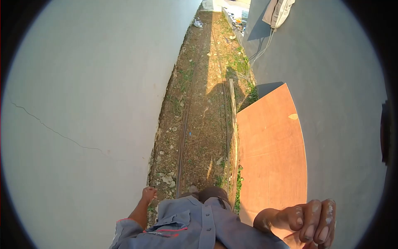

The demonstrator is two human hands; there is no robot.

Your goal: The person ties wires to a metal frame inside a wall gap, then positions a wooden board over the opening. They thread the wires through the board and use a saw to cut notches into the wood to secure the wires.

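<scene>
My left hand hangs low beside my body, close to the base of the pale wall on the left. Its fingers are curled in, and nothing shows in it. Nearer to the camera, my right hand is raised at the lower right, with its fingers bent toward the palm. White smears mark its knuckles and fingers, and no object is visible in it. Behind this hand, a reddish-brown plywood sheet leans against the grey wall on the right. Neither hand appears to touch it.
Long thin metal rods run along the dirt strip between the walls. A wooden strip lies by the plywood. A pale sack with cords hangs on the right wall. Crumpled white litter lies farther ahead.
</scene>
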